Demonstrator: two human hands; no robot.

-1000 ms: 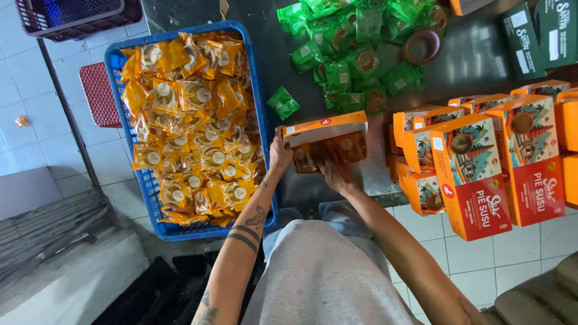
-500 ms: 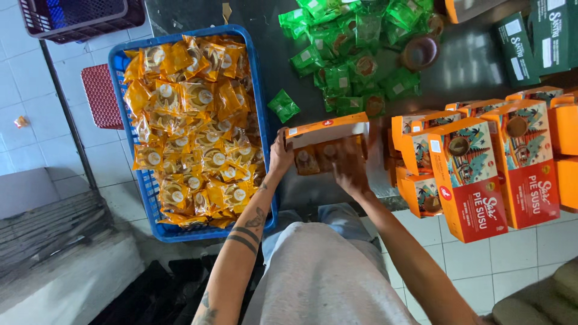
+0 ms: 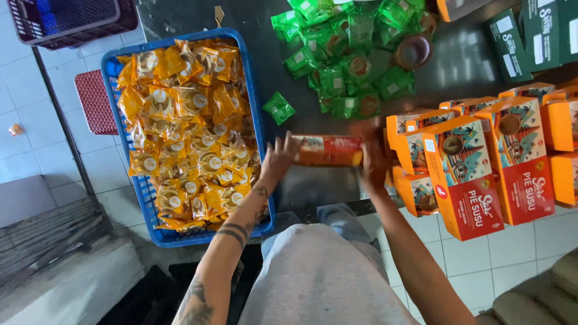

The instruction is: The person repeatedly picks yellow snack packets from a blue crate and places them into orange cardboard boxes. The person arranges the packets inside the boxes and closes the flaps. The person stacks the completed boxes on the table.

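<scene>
Orange box held flat between both hands just above the dark surface, blurred with motion, so the state of its flaps cannot be told. Left hand pressed against the left end, fingers spread; right hand clamped on the right end, grip closed around it. Best handled level, with even pressure on both ends, thumbs clear of the flaps so the cardboard does not buckle.

Blue crate of yellow packets close to the left elbow, hanging partly over the surface edge; easy to knock with a wide sweep of that arm. Row of finished orange and red boxes crowding the right hand, nearly touching it, leaving little room for setting down on that side. Heap of green packets beyond the box, one stray green packet lying alone just ahead of the left hand. Roll of brown tape among the green heap. Dark green cartons at far right
</scene>
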